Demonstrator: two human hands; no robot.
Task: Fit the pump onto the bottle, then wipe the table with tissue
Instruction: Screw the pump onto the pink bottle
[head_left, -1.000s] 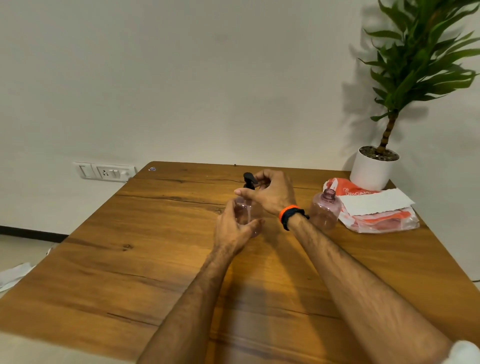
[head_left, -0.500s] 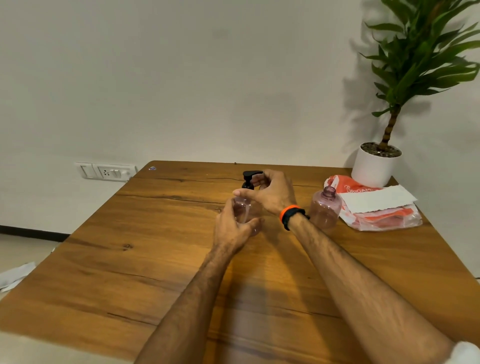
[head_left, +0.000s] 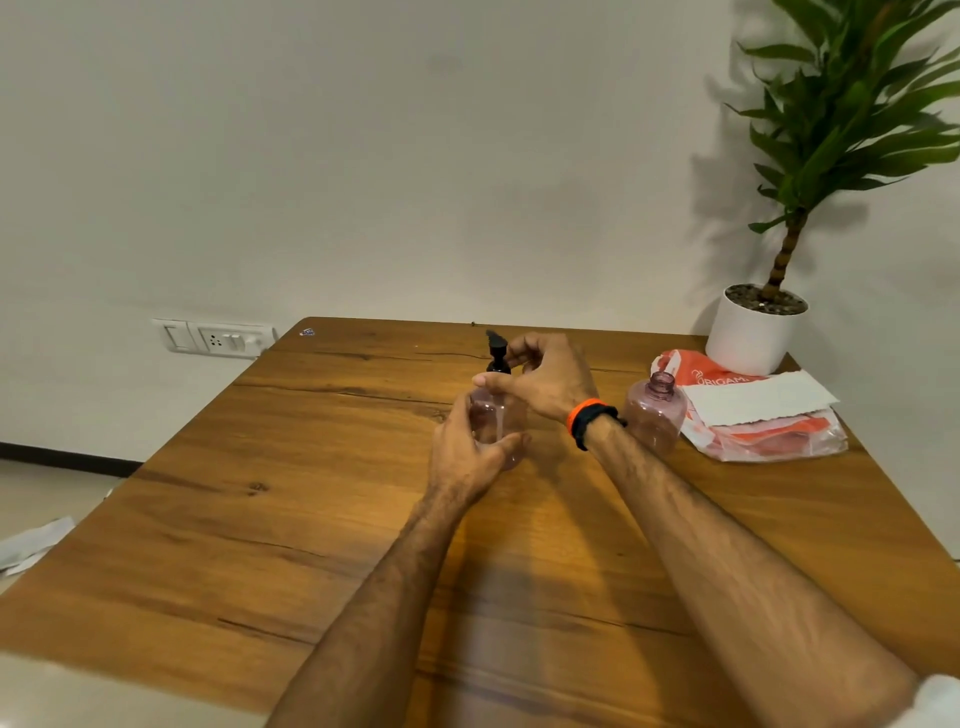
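Note:
A clear pink bottle (head_left: 491, 415) stands near the middle of the wooden table (head_left: 311, 519). My left hand (head_left: 467, 452) grips its body from the near side. A black pump (head_left: 496, 353) sits on the bottle's neck, nozzle pointing left and away. My right hand (head_left: 545, 382) curls round the pump's collar, thumb in front, fingers behind. A second pink bottle (head_left: 655, 415) without a pump stands to the right, beside my right wrist. A white tissue sheet (head_left: 753, 397) lies on an orange tissue packet (head_left: 769, 436) at the right.
A white pot with a green plant (head_left: 753, 327) stands at the table's far right corner against the wall. A wall socket panel (head_left: 213, 338) is left of the table. Paper scraps (head_left: 31, 543) lie on the floor at the left.
The pump's nozzle has turned under my right hand, from pointing right to pointing left and away. My left hand has stayed on the bottle.

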